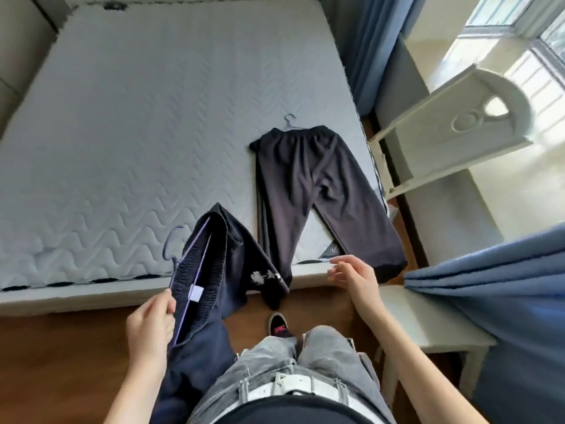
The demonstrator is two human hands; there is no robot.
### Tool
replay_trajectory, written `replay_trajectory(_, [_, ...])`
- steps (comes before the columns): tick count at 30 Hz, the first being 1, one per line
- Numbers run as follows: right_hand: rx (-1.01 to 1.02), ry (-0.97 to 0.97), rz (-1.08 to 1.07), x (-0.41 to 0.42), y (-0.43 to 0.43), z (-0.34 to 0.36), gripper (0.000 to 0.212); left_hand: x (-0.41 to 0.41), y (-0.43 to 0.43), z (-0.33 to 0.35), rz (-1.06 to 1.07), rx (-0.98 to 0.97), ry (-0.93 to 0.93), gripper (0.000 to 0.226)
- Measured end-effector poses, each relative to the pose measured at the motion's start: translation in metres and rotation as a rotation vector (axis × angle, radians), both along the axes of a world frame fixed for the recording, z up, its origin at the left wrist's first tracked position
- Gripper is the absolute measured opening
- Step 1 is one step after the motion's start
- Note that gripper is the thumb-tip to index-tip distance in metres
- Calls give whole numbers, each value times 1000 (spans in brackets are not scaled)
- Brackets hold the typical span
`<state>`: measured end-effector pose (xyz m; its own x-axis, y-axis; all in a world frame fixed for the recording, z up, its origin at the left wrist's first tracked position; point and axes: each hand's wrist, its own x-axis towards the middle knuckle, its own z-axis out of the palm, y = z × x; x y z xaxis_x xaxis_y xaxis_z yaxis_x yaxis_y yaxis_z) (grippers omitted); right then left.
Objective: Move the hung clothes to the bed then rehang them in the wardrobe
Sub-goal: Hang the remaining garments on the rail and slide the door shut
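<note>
The bed (137,133) fills most of the view, its bare mattress quilted in a wavy pattern and its foot edge running across just in front of the person. Blue curtains (489,301) hang at the right, with a white chair (452,127) beside the bed.

There are two garments, each on its own hanger. The black trousers (305,185) lie flat on the mattress near its right side. Their long axis runs away from the person: the waistband lies at the far end, and the two legs spread toward the foot edge, with the cuffs hanging over it. The dark navy garment (214,270) is off the mattress, held up over the foot edge at the left. Its gathered waistband stretches diagonally from near the left hand up toward the bed, one printed part hangs by the bed edge, and the rest hangs down by the person's leg.

Of the two hands, the left hand (149,325) pinches the near end of the lilac hanger (175,261) together with the waistband. The right hand (351,276) holds nothing and hovers, fingers loosely spread, near a cuff of the black trousers.

The lilac hanger's hook points left, out over the mattress. The other hanger's hook (289,120) juts from the black waistband, pointing away from the person. A white label (195,293) shows inside the navy waistband.
</note>
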<state>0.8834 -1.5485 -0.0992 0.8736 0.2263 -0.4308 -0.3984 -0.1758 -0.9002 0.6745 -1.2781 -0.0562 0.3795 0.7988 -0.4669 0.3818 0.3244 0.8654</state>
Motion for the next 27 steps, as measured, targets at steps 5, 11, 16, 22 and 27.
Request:
replay_trajectory(5, [25, -18, 89, 107, 57, 14, 23, 77, 29, 23, 156, -24, -108, 33])
replay_trajectory(11, [21, -83, 167, 252, 125, 25, 22, 195, 75, 39, 193, 24, -152, 28])
replay_trajectory(16, [-32, -74, 219, 388, 196, -27, 25, 311, 112, 2, 262, 22, -69, 32])
replay_trajectory(22, [-92, 19, 164, 520, 290, -161, 25, 416, 148, -98, 313, -10, 10, 27])
replay_trajectory(27, [-101, 96, 95, 590, 360, -270, 20, 451, 163, -175, 345, -113, 114, 34])
